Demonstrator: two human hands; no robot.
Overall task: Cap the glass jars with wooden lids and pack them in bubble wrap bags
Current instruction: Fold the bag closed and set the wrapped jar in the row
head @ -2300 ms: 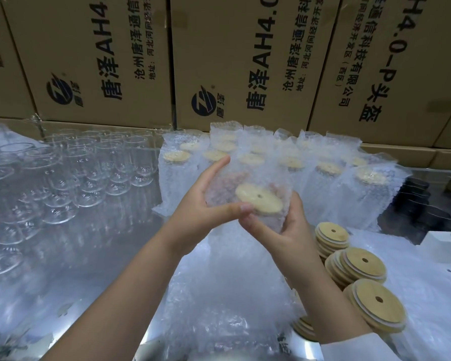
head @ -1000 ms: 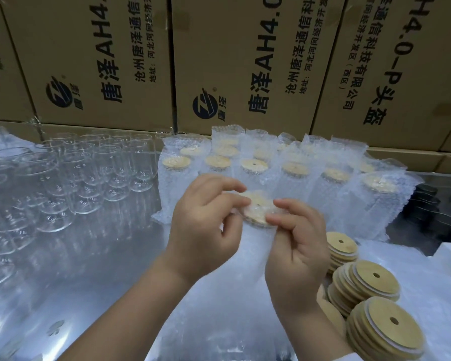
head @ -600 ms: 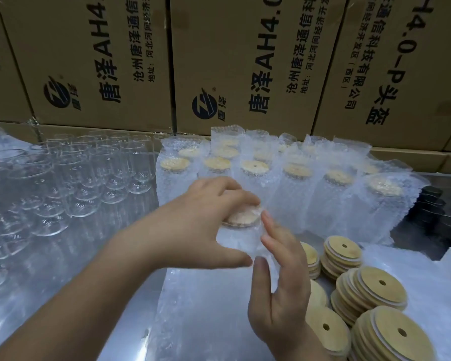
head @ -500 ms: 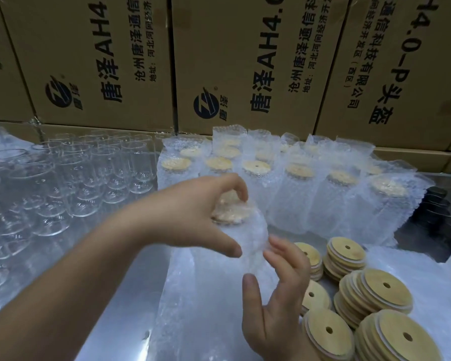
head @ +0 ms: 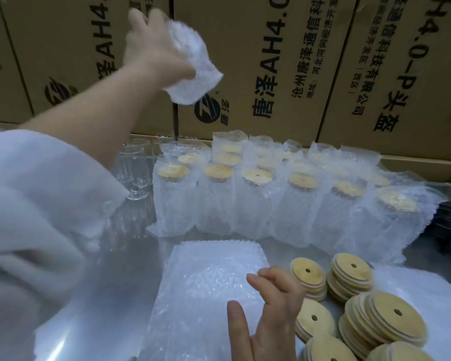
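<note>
The left hand point(head: 151, 56) has risen to the frame's upper left, grip wrapped round the bagged jar point(head: 193, 74), likely to clear the packed jars point(head: 258, 204); the right hand point(head: 268, 316) hovers loose, empty.

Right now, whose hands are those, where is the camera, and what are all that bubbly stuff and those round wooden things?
There is no machine here: these are a person's two bare hands. The one picture comes from a camera worn on their head, looking forward and down. The left hand holds a stuffed bubble wrap bag up high, in front of the cardboard boxes. The bag is blurry, so its inside does not show. The right hand is open and holds nothing, above a flat pile of empty bubble wrap bags. The round things are wooden lids, stacked on the right. Behind them stand packed jars with lids on, and bare glass jars stand further left.
</note>
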